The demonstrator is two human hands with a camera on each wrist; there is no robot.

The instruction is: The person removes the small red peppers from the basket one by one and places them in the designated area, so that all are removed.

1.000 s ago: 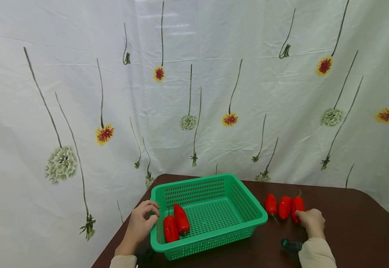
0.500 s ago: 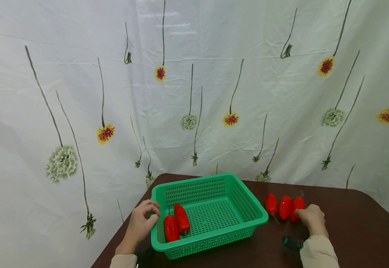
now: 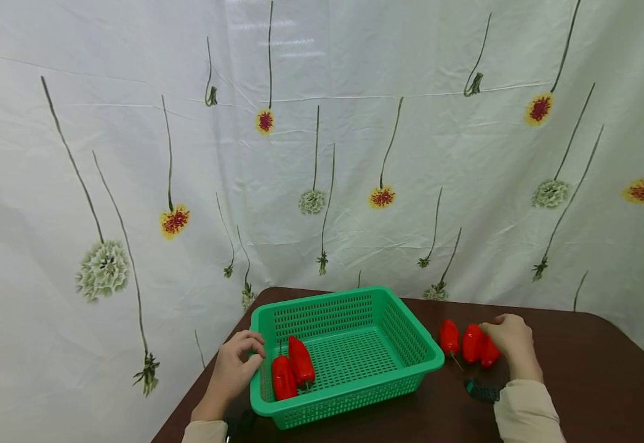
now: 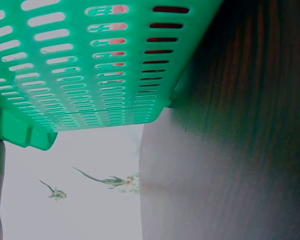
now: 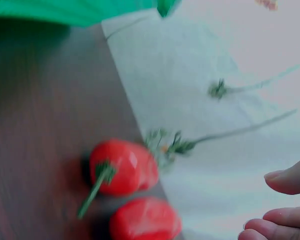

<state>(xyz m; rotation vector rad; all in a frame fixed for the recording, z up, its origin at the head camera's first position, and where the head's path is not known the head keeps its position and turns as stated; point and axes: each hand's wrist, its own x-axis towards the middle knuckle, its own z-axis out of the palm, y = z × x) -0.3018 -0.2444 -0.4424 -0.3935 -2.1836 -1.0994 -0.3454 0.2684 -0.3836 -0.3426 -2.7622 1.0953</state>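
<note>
My left hand (image 3: 234,364) grips the left rim of a green plastic basket (image 3: 350,389), its fingers curled at the edge. In the left wrist view, the basket's slotted side (image 4: 80,75) fills the upper left. Two red peppers (image 3: 301,363) lie inside at the basket's left end. On the table to the right, a red pepper (image 3: 449,337) with its stem toward me lies beside another pepper (image 3: 471,344). A third pepper (image 3: 489,352) is partly hidden by my right hand (image 3: 513,341), which hovers over it. In the right wrist view, thumb and fingers (image 5: 285,225) stand apart, holding nothing.
A dark brown table (image 3: 588,375) carries everything. Behind it hangs a white curtain (image 3: 466,154) printed with flowers. A dark wrist device (image 3: 483,391) projects beside the right sleeve (image 3: 527,412).
My right hand has let go of the rightmost pepper, which now lies close against the middle one. The hand has lifted and shifted slightly left. My left hand stays on the basket.
</note>
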